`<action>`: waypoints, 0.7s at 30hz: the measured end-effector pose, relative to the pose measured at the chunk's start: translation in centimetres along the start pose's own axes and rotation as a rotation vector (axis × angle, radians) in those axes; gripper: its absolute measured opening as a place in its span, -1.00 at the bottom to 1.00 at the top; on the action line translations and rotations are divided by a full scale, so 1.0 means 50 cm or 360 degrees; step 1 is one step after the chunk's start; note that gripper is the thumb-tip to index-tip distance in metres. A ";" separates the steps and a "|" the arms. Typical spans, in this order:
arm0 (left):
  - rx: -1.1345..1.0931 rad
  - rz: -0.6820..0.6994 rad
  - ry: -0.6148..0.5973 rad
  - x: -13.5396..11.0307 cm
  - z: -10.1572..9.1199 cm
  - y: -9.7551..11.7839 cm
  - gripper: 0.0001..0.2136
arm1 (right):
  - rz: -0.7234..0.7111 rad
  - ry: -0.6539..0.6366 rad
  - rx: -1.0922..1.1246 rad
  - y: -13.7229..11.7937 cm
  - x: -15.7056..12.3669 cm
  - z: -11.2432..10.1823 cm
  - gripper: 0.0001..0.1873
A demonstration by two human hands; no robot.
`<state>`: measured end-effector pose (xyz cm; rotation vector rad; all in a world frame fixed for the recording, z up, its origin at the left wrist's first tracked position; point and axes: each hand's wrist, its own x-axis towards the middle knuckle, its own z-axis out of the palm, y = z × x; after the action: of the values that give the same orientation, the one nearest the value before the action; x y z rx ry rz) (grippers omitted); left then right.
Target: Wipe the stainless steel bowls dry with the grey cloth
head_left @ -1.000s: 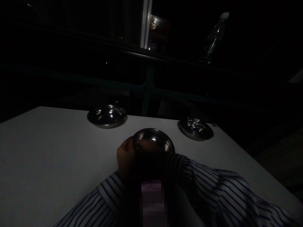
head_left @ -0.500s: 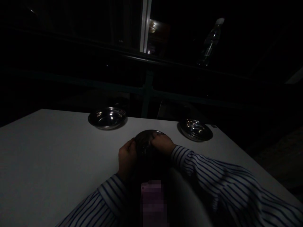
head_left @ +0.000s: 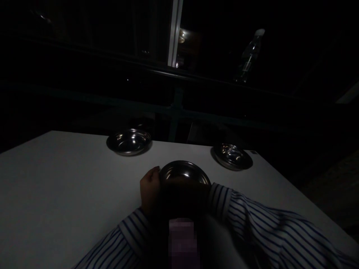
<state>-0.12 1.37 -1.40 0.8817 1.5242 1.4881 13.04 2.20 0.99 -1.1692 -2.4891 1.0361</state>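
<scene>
In the head view, the left hand (head_left: 150, 188) is bent around the left rim of a round, shiny silver metal bowl (head_left: 185, 170), its fingertips at the edge. The bowl is in front of the person, toward the near side of a flat white table (head_left: 70, 179). The right hand (head_left: 182, 182) reaches across the bowl's near part, deep in shadow; whether it grips anything I cannot tell. Both arms wear white sleeves with dark blue stripes (head_left: 260, 220).

Near the table's far edge, left of the middle bowl and apart from it, sits a wide, shallow silver metal bowl (head_left: 129, 143). Near the far right corner are nested silver metal bowls (head_left: 232, 157), several rims showing. Beyond the table, a clear plastic bottle with a white cap (head_left: 249, 56) stands in the dark, right of a pale upright bar (head_left: 174, 33).
</scene>
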 end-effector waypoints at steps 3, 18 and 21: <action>-0.0059 0.0048 -0.0122 0.001 -0.006 0.004 -0.75 | 0.0053 0.0213 -0.0161 -0.022 0.036 0.007 -0.81; -0.0095 0.0154 -0.0261 -0.015 -0.007 0.020 -0.75 | 0.0376 0.0559 -0.0680 -0.041 0.064 -0.031 -0.75; -0.0115 0.0132 -0.0164 -0.011 -0.010 0.018 -0.74 | 0.0168 0.0359 -0.0542 -0.057 0.066 -0.019 -0.86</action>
<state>-0.41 0.72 -0.46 0.9738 1.3651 1.5230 9.58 3.86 3.25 -1.4345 -2.5047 0.4752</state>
